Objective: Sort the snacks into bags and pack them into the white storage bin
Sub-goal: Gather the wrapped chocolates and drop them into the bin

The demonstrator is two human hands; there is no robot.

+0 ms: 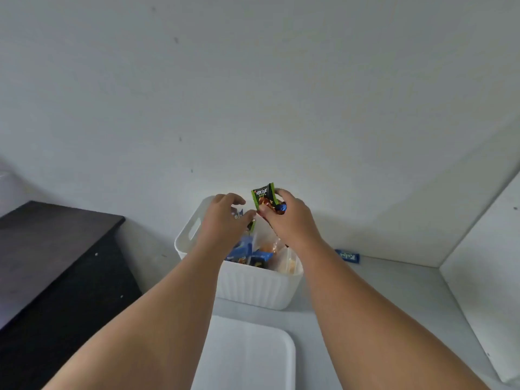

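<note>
A: What is shown over the white storage bin [247, 288]?

B: A green snack packet [263, 197] is pinched upright in the right hand [287, 218], above the far rim; the left hand [222, 220] is curled over the contents, though whether anything is gripped cannot be told; blue packets [247, 250] and clear bags [284, 261] are seen inside.

A: How is the step best done?

B: The packet is best lowered flat into a gap between bags; the far wall [253, 94] lies just behind the bin, so open room is found near and right, where a blue packet [347, 256] is left outside; a white tray [247, 353] lies nearer.
</note>
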